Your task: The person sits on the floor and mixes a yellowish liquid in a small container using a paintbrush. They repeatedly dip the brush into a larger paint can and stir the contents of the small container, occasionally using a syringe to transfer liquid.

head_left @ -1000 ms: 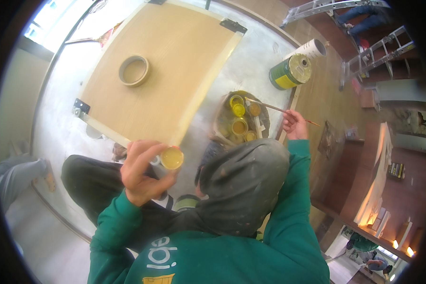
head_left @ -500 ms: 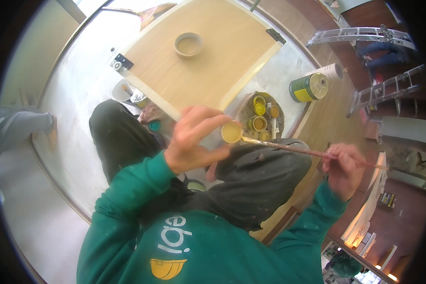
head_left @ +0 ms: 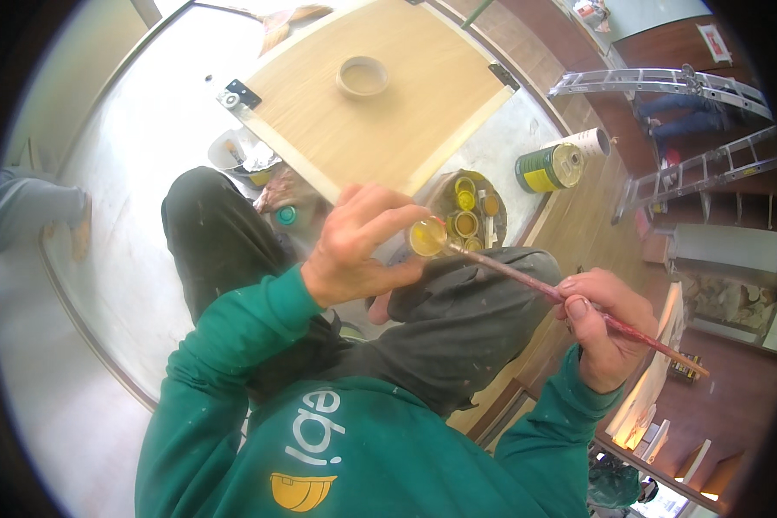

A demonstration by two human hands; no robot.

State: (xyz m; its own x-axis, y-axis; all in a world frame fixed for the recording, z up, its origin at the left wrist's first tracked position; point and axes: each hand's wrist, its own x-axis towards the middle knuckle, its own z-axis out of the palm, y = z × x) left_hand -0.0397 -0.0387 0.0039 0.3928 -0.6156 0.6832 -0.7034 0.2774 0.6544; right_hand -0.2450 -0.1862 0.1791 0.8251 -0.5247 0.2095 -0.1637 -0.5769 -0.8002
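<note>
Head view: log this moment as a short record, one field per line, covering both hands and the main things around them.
Left hand: holds a small cup, yellow inside, between thumb and fingers
Right hand: grips a long thin brush by its handle
Brush end: at the cup's right edge; whether it touches, cannot tell
Round tray: holds several paint jars, yellow and ochre
Wooden board: carries a roll of tape
Can: green and yellow, beside a white cylinder

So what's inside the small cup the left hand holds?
Inside the small cup is something yellow, which covers its bottom. The brush in the right hand has its tip at the cup's right edge; whether it dips inside is unclear.
</note>
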